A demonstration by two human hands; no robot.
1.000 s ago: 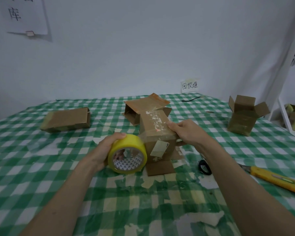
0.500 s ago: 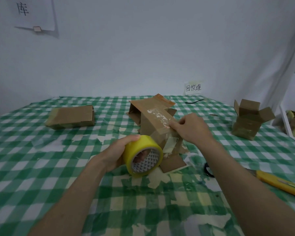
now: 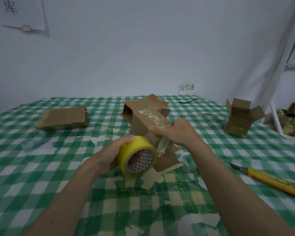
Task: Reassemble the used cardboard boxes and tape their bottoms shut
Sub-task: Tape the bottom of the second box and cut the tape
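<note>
On the checked tablecloth (image 3: 41,159), your left hand (image 3: 109,155) grips the tape roll (image 3: 137,156); your right hand (image 3: 174,132) clasps the cardboard box (image 3: 148,121).

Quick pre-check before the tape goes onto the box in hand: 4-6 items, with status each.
1. Tape roll held: left hand grips it, fingers through the core. Ok.
2. Box steadied: right hand grips its near end. Ok.
3. Free tape end located: cannot tell.
4. Bottom flaps folded shut: one flap hangs open below. Not ok.
5. Old tape residue on the box face: present. Not ok.
6. Utility knife available for cutting: lies on the tablecloth by the right arm. Ok.
</note>
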